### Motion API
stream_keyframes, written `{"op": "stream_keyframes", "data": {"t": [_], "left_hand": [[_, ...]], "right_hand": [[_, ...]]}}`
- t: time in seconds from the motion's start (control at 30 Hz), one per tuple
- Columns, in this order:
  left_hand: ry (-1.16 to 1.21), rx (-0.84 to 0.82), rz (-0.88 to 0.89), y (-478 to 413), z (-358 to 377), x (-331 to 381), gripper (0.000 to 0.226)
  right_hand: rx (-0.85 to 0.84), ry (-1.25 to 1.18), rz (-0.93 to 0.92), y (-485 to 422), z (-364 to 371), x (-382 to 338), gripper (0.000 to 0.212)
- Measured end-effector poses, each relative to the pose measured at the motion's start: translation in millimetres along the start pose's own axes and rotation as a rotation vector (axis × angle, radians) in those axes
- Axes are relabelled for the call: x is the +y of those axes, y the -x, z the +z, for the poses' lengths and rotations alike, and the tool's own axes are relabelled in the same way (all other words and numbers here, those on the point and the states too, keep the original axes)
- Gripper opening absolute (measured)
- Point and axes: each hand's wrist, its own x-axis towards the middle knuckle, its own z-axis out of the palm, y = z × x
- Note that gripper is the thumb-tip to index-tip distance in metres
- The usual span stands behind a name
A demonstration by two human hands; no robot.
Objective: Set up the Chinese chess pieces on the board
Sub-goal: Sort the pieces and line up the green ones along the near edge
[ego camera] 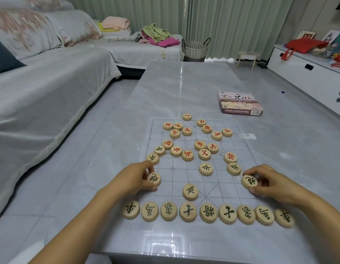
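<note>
**Desk:** What sits at centre frame?

**Photographer:** A thin printed board (174, 187) lying flat on a grey, glossy table (184, 82), with two bare hands over its lower half.

**Desk:** And each grip?

**Photographer:** Both are holding. The left hand (138, 176), lower left of centre, pinches a black-lettered piece (154, 179) by its rim at the board's left edge. The right hand (270, 184), lower right, pinches a second black-lettered piece (249, 181) at the right edge. I cannot tell whether either piece is lifted or touching the board.

**Desk:** The rest of the set?

**Photographer:** A row of nine black-lettered pieces (208, 213) runs side by side along the board's bottom edge, with a lone piece (190, 191) just above its middle. Red-lettered pieces (187, 131) lie scattered over the upper half, a few black ones among them. The game box (240, 103) lies on the table at upper right. A covered sofa (41, 82) fills the left of the frame.
</note>
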Motion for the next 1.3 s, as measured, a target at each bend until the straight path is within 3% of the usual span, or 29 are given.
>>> {"op": "stream_keyframes", "data": {"t": [0.2,0.37,0.77,0.93,1.0,1.1,1.17,1.3], "left_hand": [[0.042,-0.023,-0.008,4,-1,0,0.051],[0.053,-0.018,0.075,4,0,-2,0.033],[0.054,0.046,0.047,2,8,-4,0.03],[0.043,0.01,0.027,7,4,-1,0.05],[0.018,0.065,0.009,9,1,-1,0.056],[-0.032,0.233,0.044,10,-1,7,0.043],[-0.021,0.197,0.134,10,3,21,0.036],[-0.125,-0.027,0.314,6,19,54,0.034]], "right_hand": [[0.017,-0.005,0.007,0,2,-2,0.032],[0.025,0.006,0.009,0,1,-3,0.031],[0.032,0.017,-0.005,0,1,-1,0.031],[-0.021,0.04,0.019,-1,-5,-3,0.037],[0.008,0.037,0.049,-4,-10,-3,0.039],[0.18,0.151,0.058,-13,-13,-8,0.036],[0.273,0.195,0.068,-21,-8,-20,0.034],[0.213,0.471,0.153,-40,13,-47,0.041]]}}
